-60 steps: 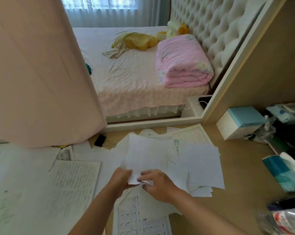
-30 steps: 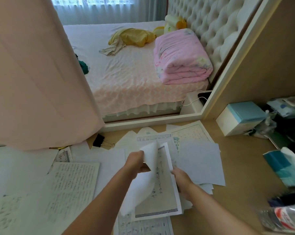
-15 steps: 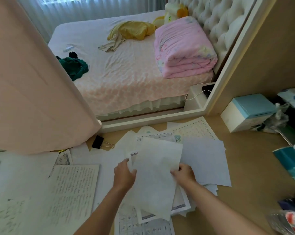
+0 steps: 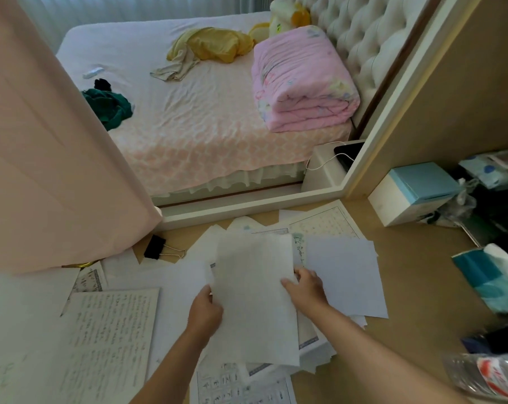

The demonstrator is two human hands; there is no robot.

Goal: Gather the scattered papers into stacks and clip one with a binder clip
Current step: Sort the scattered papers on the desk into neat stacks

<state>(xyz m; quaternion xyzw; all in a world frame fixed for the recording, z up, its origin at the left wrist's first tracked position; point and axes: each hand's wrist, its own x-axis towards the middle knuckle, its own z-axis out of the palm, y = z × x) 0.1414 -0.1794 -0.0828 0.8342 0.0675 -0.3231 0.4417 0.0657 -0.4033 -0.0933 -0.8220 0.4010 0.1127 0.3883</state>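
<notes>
1. Gathering is the step in hand: the left hand (image 4: 204,312) pinches the left edge of a blank sheet (image 4: 255,301), the right hand (image 4: 306,290) grips its right edge, thumb on top.
2. The sheet lies over a loose pile (image 4: 314,345) at the middle of the surface (image 4: 422,301); other papers (image 4: 110,339) sprawl to the left.
3. Next, I'd say: square the pile, then fetch the clip (image 4: 155,247), lying untouched far left beside the curtain (image 4: 43,156).

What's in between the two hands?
A white sheet, in the head view: the left hand and right hand hold its side edges over the paper pile.
</notes>
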